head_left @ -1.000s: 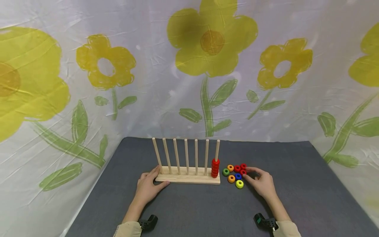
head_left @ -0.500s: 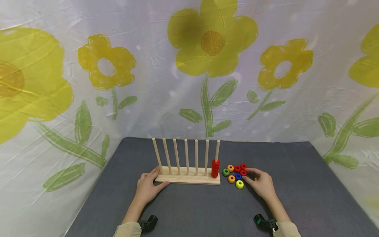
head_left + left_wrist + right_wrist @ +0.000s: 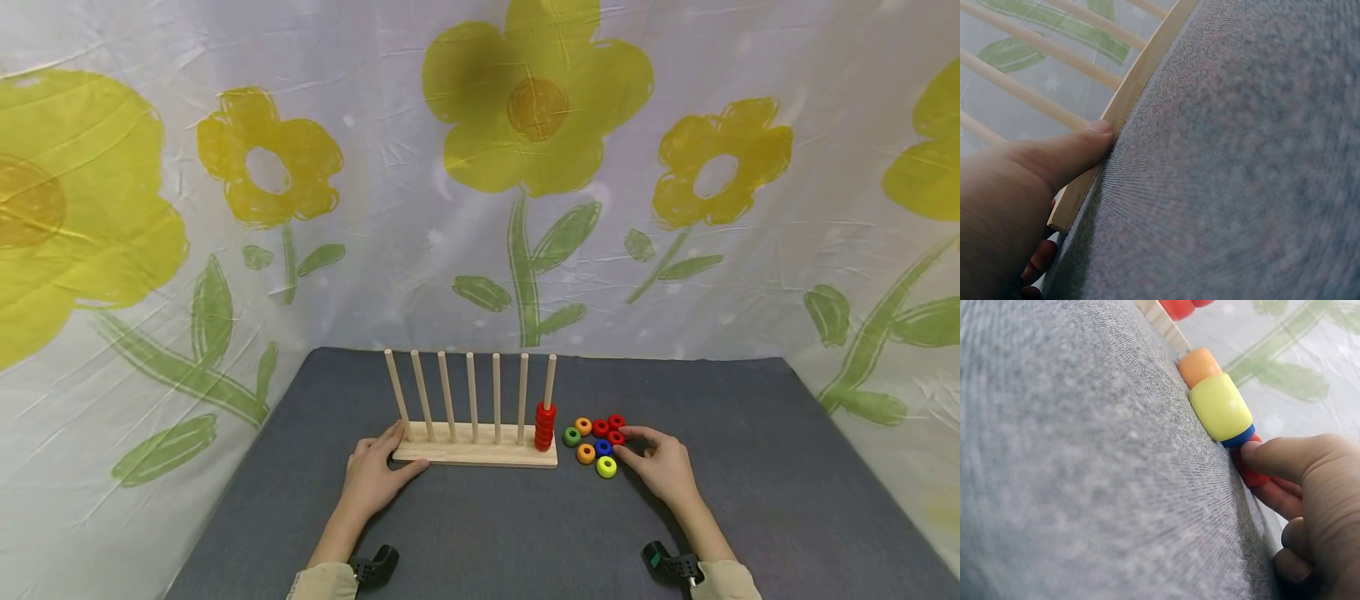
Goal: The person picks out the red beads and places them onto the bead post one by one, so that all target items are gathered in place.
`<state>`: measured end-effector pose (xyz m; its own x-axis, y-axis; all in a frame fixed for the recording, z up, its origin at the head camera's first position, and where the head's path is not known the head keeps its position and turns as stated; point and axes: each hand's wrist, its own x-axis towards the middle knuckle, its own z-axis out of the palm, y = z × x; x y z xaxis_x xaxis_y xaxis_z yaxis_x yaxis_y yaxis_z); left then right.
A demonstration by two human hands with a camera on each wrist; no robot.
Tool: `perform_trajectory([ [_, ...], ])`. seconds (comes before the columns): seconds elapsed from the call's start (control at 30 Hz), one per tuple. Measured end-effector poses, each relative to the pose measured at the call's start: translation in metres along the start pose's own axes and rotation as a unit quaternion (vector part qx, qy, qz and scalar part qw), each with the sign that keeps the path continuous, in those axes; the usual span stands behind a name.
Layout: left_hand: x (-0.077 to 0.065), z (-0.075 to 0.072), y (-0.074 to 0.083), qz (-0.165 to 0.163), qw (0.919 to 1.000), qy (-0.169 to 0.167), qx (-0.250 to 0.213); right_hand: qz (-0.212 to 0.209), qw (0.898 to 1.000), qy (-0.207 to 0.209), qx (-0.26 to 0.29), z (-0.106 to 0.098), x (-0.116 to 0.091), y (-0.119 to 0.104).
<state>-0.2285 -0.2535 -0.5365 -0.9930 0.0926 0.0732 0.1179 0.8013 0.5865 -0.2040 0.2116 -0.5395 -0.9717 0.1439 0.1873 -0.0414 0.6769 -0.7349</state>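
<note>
A wooden peg stand [image 3: 474, 454] with several upright pegs stands mid-table in the head view. My left hand [image 3: 372, 477] grips its left end, thumb along the front edge and fingers around the far side. Red rings [image 3: 545, 427] are stacked on the rightmost peg. To the right of the stand, my right hand [image 3: 666, 468] pinches a red ring [image 3: 1250, 469] between thumb and fingers, low at the cloth. That ring lies at the right side of a loose cluster; in the right wrist view a yellow ring [image 3: 1221, 407] and a blue ring [image 3: 1239, 436] are close beside it.
The cluster also holds two more red rings [image 3: 600, 428], two orange rings [image 3: 586, 453] and a green ring [image 3: 572, 437]. Dark grey cloth [image 3: 495, 533] covers the table. A flower-printed curtain [image 3: 390, 250] hangs behind its far edge.
</note>
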Motion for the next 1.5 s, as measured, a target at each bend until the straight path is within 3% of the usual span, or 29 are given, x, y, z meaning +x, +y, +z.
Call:
perform_trajectory([
  [1.17, -0.0009, 0.0006, 0.0009, 0.007, 0.9999, 0.007, 0.006, -0.011, 1.0, 0.004, 0.002, -0.0016, -0.0008, -0.0035],
  [1.5, -0.0012, -0.0001, 0.0013, 0.006, 0.9999, 0.008, 0.005, -0.034, 0.999, 0.014, 0.015, -0.0039, -0.0023, -0.0056],
])
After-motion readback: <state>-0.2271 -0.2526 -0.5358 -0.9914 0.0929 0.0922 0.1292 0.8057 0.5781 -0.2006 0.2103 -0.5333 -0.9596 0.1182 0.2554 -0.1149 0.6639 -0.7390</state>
